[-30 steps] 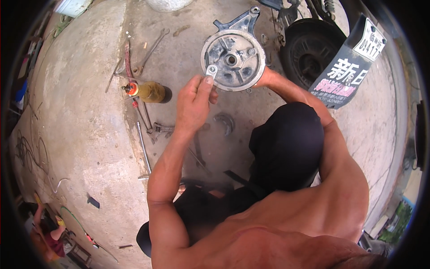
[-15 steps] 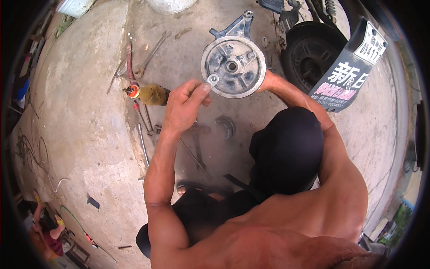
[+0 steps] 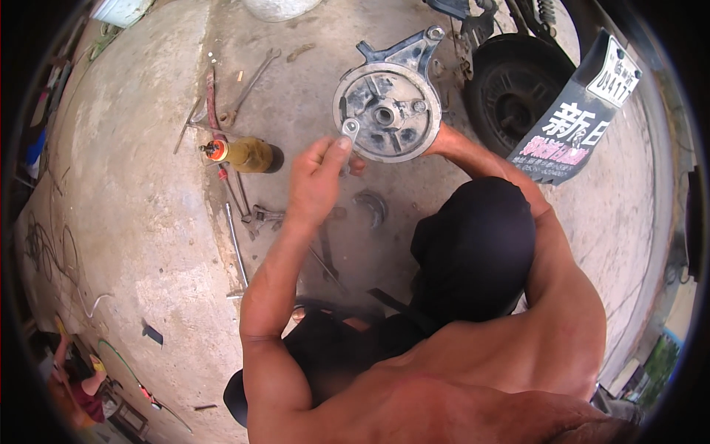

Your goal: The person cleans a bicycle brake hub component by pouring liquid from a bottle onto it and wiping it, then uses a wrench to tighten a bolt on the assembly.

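A round grey drum brake plate point(image 3: 398, 138) with a bracket arm is held up in front of me, its dirty inner face toward me. My right hand point(image 3: 441, 140) grips its right edge; most of those fingers are hidden behind the plate. At the plate's lower left, my left hand point(image 3: 319, 166) pinches a small ring-ended metal wrench point(image 3: 352, 128) between thumb and fingers. The ring lies over the plate's face, around a small fitting. On the concrete below lies a curved dark brake shoe point(image 3: 372, 209).
Left of my hand lies a yellowish bottle point(image 3: 251, 155) with an orange top. Wrenches point(image 3: 251, 89) and other tools are scattered nearby. A black wheel point(image 3: 512, 96) and a dark mudflap point(image 3: 566, 129) stand at the upper right. Another person point(image 3: 78, 377) is at the lower left.
The brake plate has turned clockwise, its bracket arm swinging right. My left hand has shifted slightly right with the wrench, which stays against the plate.
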`<state>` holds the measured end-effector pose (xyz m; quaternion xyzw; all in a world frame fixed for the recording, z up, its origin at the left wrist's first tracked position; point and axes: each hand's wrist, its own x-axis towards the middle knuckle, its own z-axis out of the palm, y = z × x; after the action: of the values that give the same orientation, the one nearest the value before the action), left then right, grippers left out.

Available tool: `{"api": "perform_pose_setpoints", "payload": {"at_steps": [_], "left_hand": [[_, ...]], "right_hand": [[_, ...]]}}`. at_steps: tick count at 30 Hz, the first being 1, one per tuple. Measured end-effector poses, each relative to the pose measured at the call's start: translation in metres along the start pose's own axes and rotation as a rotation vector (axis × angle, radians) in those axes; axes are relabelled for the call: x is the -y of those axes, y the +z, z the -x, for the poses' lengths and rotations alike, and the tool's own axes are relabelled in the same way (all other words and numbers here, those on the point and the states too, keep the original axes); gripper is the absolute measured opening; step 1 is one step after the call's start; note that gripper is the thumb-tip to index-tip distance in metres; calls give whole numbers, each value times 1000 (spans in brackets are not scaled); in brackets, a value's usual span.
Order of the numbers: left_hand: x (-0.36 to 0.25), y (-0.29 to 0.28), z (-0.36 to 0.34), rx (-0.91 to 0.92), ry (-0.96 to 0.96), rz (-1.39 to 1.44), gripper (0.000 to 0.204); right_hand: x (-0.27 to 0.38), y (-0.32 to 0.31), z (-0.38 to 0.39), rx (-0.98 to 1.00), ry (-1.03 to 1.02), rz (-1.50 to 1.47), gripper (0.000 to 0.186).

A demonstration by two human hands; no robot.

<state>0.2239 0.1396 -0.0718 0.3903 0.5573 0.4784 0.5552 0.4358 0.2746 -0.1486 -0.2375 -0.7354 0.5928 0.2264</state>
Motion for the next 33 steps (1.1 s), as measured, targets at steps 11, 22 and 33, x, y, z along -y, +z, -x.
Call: {"api": "perform_pose_setpoints", "payload": {"at_steps": [11, 22, 33], "left_hand": [[-8, -15, -5, 82, 26, -216, 36], [-10, -6, -7, 76, -52, -149, 35], [9, -20, -19, 41, -70, 45, 32]], "right_hand": [[-24, 0, -1, -15, -204, 194, 59], [12, 4, 5, -32, -21, -53, 54], [64, -2, -6, 138, 10, 445, 48]]}}
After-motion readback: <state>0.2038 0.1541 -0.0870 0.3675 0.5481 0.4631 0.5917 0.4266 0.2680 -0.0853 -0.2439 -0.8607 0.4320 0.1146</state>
